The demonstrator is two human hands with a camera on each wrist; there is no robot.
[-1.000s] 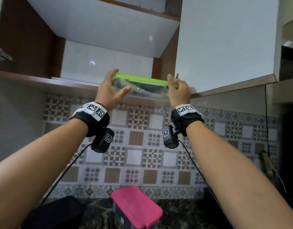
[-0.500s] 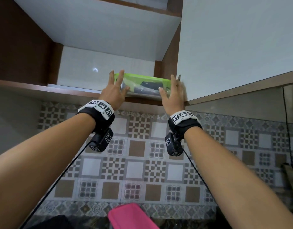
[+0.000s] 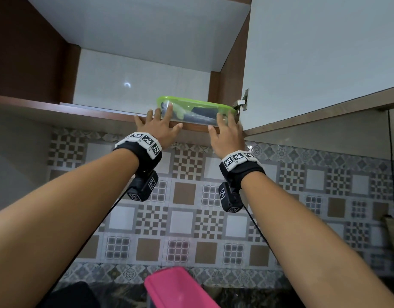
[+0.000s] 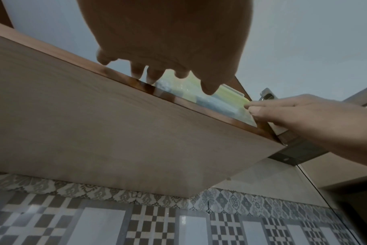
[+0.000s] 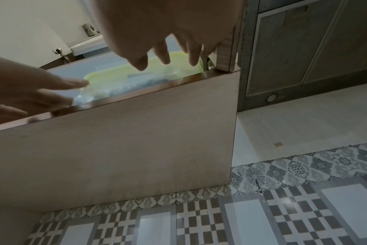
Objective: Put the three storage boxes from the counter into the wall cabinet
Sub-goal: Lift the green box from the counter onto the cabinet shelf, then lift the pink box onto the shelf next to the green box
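Observation:
A clear storage box with a green lid (image 3: 195, 112) sits on the bottom shelf of the wall cabinet (image 3: 85, 112), at its right end near the hinge. My left hand (image 3: 160, 124) has straight fingers against the box's left front corner. My right hand (image 3: 227, 130) touches its right front with straight fingers. In the left wrist view the green-lidded box (image 4: 226, 97) shows past my fingertips (image 4: 207, 89). The right wrist view has the same box (image 5: 124, 79) above the shelf edge. A box with a pink lid (image 3: 176, 290) stands on the counter below.
The white cabinet door (image 3: 320, 52) hangs open at the right, its metal hinge (image 3: 242, 101) just beside the green box. The shelf stretches left of the box. Patterned tiles (image 3: 191, 207) cover the wall below. A dark object (image 3: 74, 294) lies at the counter's lower left.
Both hands let go of the green-lidded box's sides and now press its front with straight fingers. The box has slid deeper onto the shelf.

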